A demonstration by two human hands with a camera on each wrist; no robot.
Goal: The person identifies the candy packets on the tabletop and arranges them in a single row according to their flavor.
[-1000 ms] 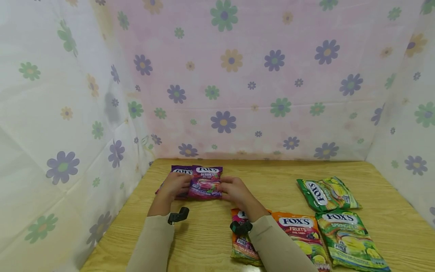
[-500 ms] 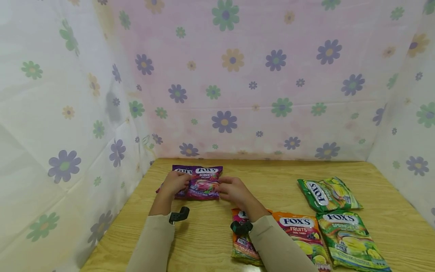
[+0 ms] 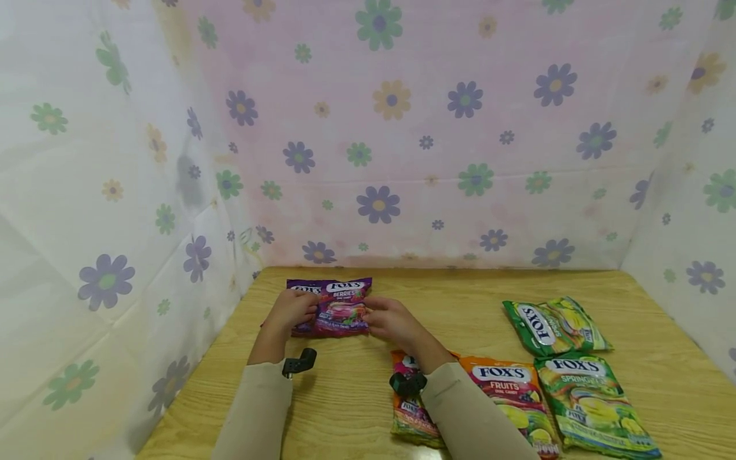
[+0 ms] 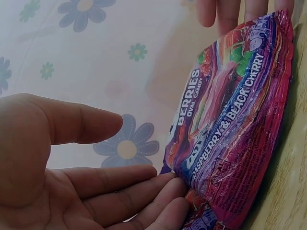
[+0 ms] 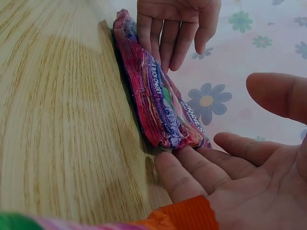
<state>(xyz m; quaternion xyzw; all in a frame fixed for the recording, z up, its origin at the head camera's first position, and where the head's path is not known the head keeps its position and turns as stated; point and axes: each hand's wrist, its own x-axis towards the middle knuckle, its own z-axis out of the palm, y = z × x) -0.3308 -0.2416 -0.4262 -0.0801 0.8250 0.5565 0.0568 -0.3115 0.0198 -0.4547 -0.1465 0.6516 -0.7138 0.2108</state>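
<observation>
A purple Fox's Berries candy bag [image 3: 344, 312] lies face up near the far left of the table, overlapping a second purple candy bag [image 3: 301, 284] on its left. My left hand [image 3: 292, 310] is over that second bag, its fingertips meeting the front bag's left side; in the left wrist view the fingers reach out fairly straight with the thumb raised apart. At the opposite side, the fingertips of my right hand [image 3: 395, 323] touch the front bag's right edge. The right wrist view shows those fingers extended along the tabletop, thumb spread away. Most of the second bag is hidden.
Two orange Fox's Fruits bags, one at left [image 3: 414, 418] and one at right [image 3: 508, 399], lie under and beside my right forearm. Further right are two green Fox's bags, a tilted one [image 3: 554, 327] behind another [image 3: 595, 406]. Flowered cloth [image 3: 425, 243] walls the wooden table [image 3: 339, 409].
Both purple bags have shifted slightly to the left, with both hands moving along beside them. The orange and green bags have stayed in place.
</observation>
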